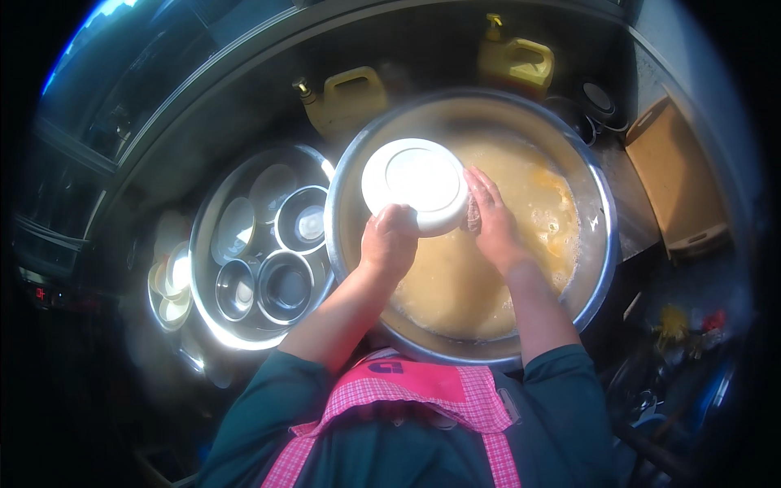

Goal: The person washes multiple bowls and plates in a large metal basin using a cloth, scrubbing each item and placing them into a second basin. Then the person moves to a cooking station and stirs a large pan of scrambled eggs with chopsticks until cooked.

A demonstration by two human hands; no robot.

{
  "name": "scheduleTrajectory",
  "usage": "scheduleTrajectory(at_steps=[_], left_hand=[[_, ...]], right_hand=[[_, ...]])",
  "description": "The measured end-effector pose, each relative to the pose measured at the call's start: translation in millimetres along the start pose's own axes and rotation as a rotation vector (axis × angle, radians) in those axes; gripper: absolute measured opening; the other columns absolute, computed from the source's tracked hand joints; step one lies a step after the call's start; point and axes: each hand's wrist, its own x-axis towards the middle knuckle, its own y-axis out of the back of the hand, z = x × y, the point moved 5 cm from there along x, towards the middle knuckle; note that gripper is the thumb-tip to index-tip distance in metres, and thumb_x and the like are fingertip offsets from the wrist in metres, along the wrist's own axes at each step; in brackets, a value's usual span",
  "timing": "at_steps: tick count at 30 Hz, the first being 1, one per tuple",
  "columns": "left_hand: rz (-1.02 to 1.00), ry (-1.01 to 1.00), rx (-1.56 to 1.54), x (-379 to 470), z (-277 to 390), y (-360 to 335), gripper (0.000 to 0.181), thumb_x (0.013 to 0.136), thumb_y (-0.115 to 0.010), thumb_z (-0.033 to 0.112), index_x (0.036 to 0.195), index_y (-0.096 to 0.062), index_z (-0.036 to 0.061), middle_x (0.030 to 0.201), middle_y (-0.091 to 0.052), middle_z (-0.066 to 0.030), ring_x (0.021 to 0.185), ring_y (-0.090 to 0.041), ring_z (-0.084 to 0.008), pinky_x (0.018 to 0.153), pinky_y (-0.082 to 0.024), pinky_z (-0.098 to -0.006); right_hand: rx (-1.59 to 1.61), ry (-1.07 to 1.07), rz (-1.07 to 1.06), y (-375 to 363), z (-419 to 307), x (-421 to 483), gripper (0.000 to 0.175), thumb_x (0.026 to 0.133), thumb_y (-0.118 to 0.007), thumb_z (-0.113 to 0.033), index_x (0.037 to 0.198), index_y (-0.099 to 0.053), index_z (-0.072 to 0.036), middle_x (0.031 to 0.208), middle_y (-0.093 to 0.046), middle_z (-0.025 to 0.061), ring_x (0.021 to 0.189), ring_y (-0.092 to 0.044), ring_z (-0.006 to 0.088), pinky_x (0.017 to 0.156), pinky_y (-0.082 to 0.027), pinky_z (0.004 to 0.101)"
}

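My left hand (390, 241) grips the near edge of a white round dish (424, 177), thumb on its upturned underside. At the dish's right side, my right hand (495, 222) has its fingers along the rim. A pale, mesh-like scrubber (473, 213) shows partly between that palm and the dish; most of it is hidden. Both hands are above a large metal basin (601, 207) of cloudy, yellowish water (464, 287), with foam and an orange film toward the right.
Left of the basin, a second metal basin (201, 305) holds several metal bowls (287, 287) and pale plates (233, 229). More dishes (174, 287) stand further left. Behind are two yellow pump jugs (354, 97) (518, 61). A tan handled tray (677, 183) is at right.
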Motion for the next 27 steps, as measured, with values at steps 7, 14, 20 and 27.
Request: scheduleTrajectory(at_steps=[7, 14, 20, 27], left_hand=[[-0.071, 0.389, -0.891, -8, 12, -13, 0.017, 0.088, -0.057, 0.003, 0.103, -0.063, -0.0014, 0.096, -0.064, -0.0053, 0.092, -0.062, -0.016, 0.083, -0.048, -0.0306], [-0.411, 0.402, -0.341, -41, 29, -54, 0.022, 0.085, -0.06, 0.01, 0.101, -0.068, -0.0018, 0.087, -0.066, -0.0035, 0.08, -0.06, -0.011, 0.072, -0.049, -0.0293], [-0.487, 0.29, -0.099, -55, 48, -34, 0.023, 0.079, -0.062, 0.009, 0.098, -0.065, -0.0027, 0.082, -0.065, -0.0039, 0.075, -0.058, -0.0118, 0.067, -0.049, -0.0304], [0.032, -0.09, 0.423, -7, 93, 125, 0.028, 0.072, -0.056, -0.002, 0.098, -0.063, -0.002, 0.084, -0.064, -0.0097, 0.076, -0.062, -0.0207, 0.07, -0.051, -0.0329]], right_hand=[[0.646, -0.029, 0.122, 3, -7, 2, 0.062, 0.081, -0.06, 0.011, 0.139, -0.044, -0.003, 0.142, -0.047, 0.014, 0.124, -0.055, 0.0334, 0.104, -0.046, 0.0409], [0.191, 0.218, 0.088, 5, -38, -3, 0.06, 0.091, -0.063, -0.029, 0.142, -0.044, -0.003, 0.152, -0.038, 0.0142, 0.144, -0.03, 0.0345, 0.118, -0.019, 0.0488], [0.64, -0.409, 0.178, 3, 43, 1, 0.056, 0.096, -0.057, -0.041, 0.135, -0.049, -0.002, 0.137, -0.053, 0.0161, 0.117, -0.058, 0.0298, 0.098, -0.046, 0.045], [1.147, -0.647, 0.522, 47, 62, -2, 0.048, 0.098, -0.053, -0.043, 0.127, -0.049, -0.004, 0.118, -0.061, 0.0124, 0.094, -0.063, 0.0236, 0.078, -0.049, 0.0354]])
